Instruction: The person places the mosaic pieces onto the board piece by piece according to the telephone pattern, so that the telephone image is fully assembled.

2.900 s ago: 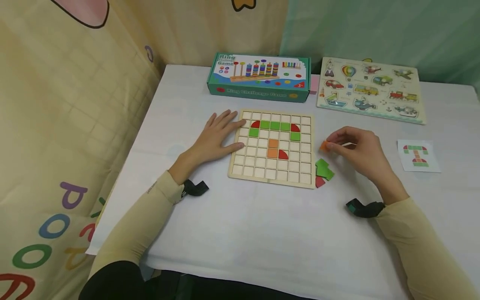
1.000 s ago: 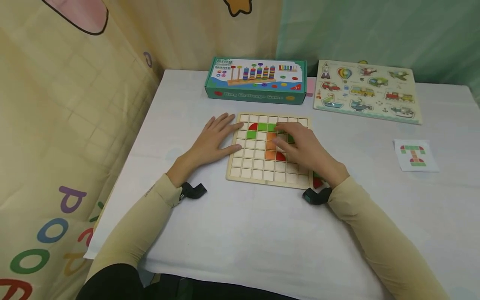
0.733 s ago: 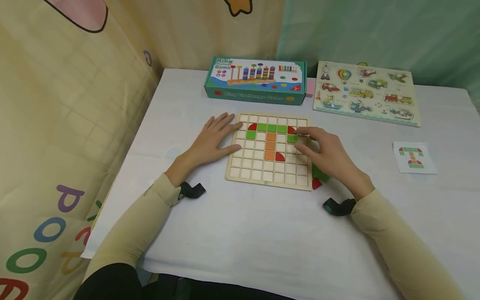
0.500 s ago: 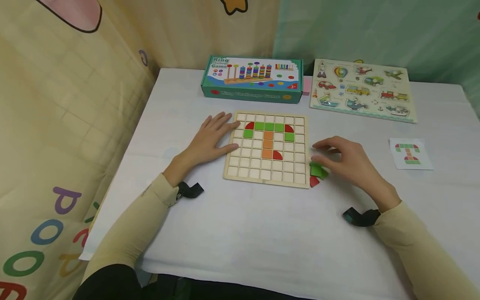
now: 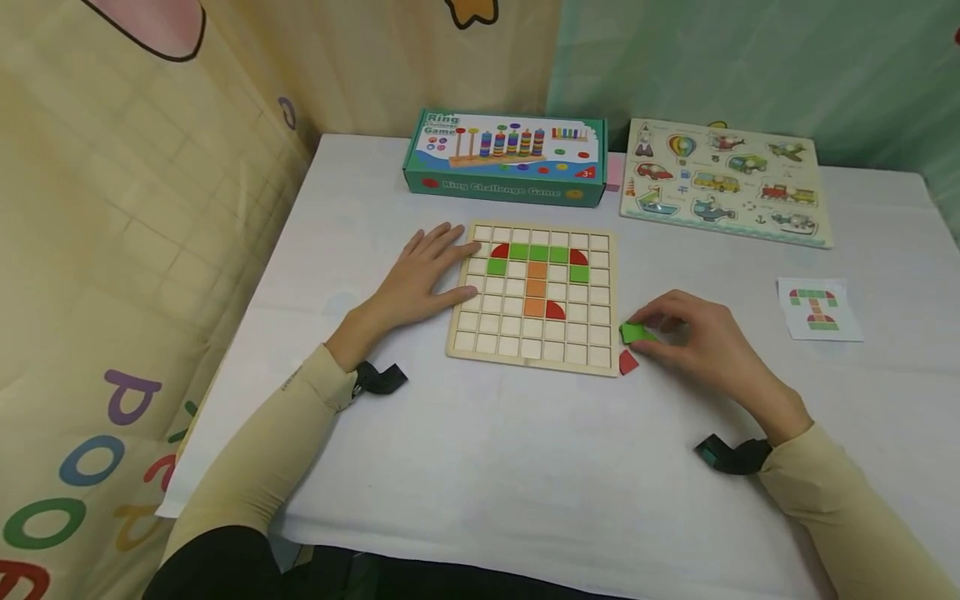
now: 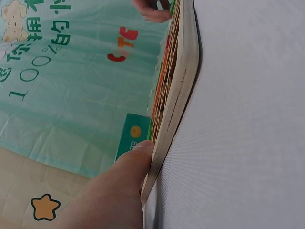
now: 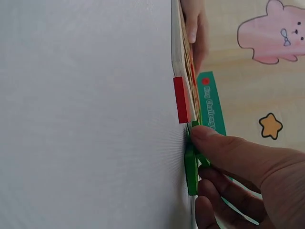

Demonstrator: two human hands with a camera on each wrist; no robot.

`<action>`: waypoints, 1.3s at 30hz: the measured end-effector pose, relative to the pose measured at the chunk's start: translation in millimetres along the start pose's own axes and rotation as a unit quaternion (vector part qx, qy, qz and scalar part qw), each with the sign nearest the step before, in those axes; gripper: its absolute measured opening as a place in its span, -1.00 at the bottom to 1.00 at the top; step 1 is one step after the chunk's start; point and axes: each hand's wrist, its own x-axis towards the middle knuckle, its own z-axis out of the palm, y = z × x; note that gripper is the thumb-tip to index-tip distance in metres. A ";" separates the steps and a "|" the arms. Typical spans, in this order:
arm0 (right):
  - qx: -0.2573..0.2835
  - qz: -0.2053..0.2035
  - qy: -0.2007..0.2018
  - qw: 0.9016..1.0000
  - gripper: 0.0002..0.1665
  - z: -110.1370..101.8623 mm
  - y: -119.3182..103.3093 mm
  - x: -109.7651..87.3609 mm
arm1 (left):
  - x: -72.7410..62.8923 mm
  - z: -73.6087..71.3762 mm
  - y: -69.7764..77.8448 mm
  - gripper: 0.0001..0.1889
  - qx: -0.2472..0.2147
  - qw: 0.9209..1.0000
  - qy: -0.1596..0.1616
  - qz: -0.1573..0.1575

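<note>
My left hand (image 5: 423, 279) lies with fingers spread at the left edge of a wooden grid board (image 5: 487, 343), its thumb on the rim. Set in the board are several green square tiles (image 5: 538, 253), three orange square tiles (image 5: 536, 288) in a column and three red quarter-circle tiles (image 5: 555, 311). Just right of the board, my right hand (image 5: 701, 337) pinches a green tile (image 5: 636, 333) between thumb and fingers. Another green tile (image 7: 191, 171) shows under it in the right wrist view. A loose red tile (image 5: 627, 362) lies by the board's right edge.
A small pattern card (image 5: 819, 310) lies on the white tablecloth (image 5: 480, 467) at the right. Behind the board stand a green Ring Challenge Game box (image 5: 506, 158) and a vehicle picture puzzle board (image 5: 726, 182). Curtains hang behind and to the left.
My right hand has set the orange tile at the top of the orange column, then moved back right and taken a green tile from the loose pieces. My left hand has stayed on the board.
</note>
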 end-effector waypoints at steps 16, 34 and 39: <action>0.071 0.073 -0.037 0.994 -0.77 -1.6 -19.9 13.9 | -1.0 -0.7 1.5 -0.21 -0.001 1.000 -0.003 -0.003; 0.127 0.071 -0.020 0.989 -0.89 44.3 -60.8 47.8 | -1.4 -0.8 0.9 -0.22 -0.003 1.000 -0.002 -0.001; 0.105 0.045 -0.006 0.993 -0.88 51.1 -61.7 45.5 | -1.3 -1.4 1.0 -0.22 -0.002 1.000 -0.003 -0.002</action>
